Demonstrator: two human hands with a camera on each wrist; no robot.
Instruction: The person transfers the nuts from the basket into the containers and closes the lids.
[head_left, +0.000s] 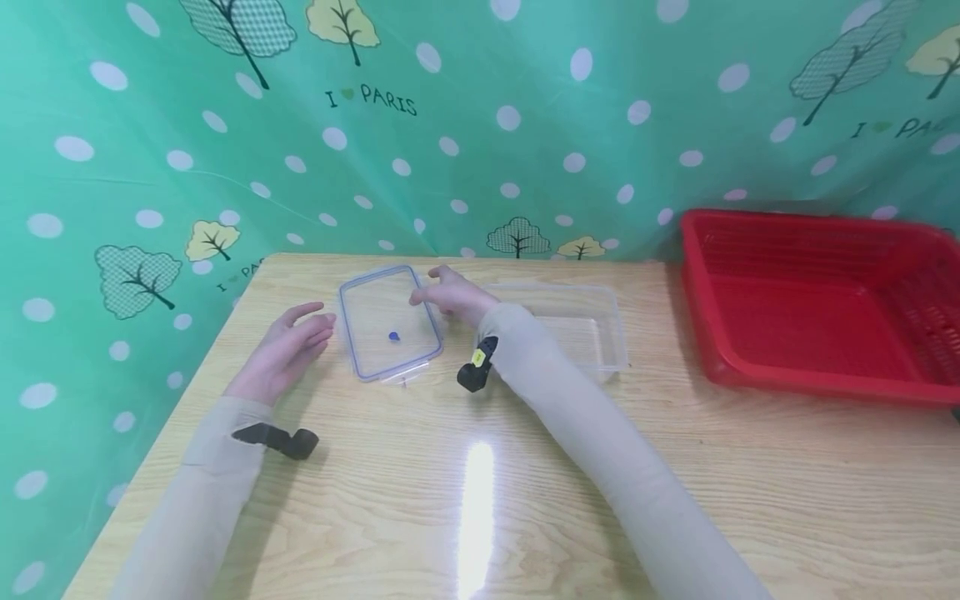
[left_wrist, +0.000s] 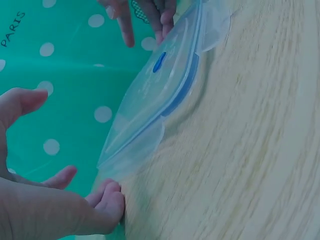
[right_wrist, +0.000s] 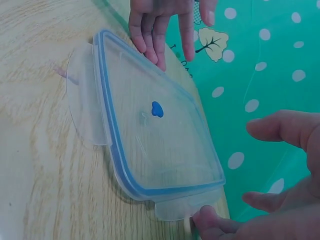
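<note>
A clear plastic lid (head_left: 382,312) with a blue seal and a small blue mark lies on the table, its side flaps spread outward. My left hand (head_left: 288,346) is at the lid's left side, fingers loosely bent and holding nothing. In the left wrist view its lower fingertips (left_wrist: 112,197) are close to a flap; contact is unclear. My right hand (head_left: 453,296) is at the lid's right side, thumb and index apart. In the right wrist view a fingertip (right_wrist: 206,215) meets or nearly meets a flap. Behind the right wrist stands a clear plastic container (head_left: 577,321), partly hidden by the arm.
A red plastic basket (head_left: 825,383) stands at the table's right side. The wooden table (head_left: 375,500) ends at a green patterned cloth (head_left: 450,167) behind and to the left. A bright light reflection crosses the tabletop in front.
</note>
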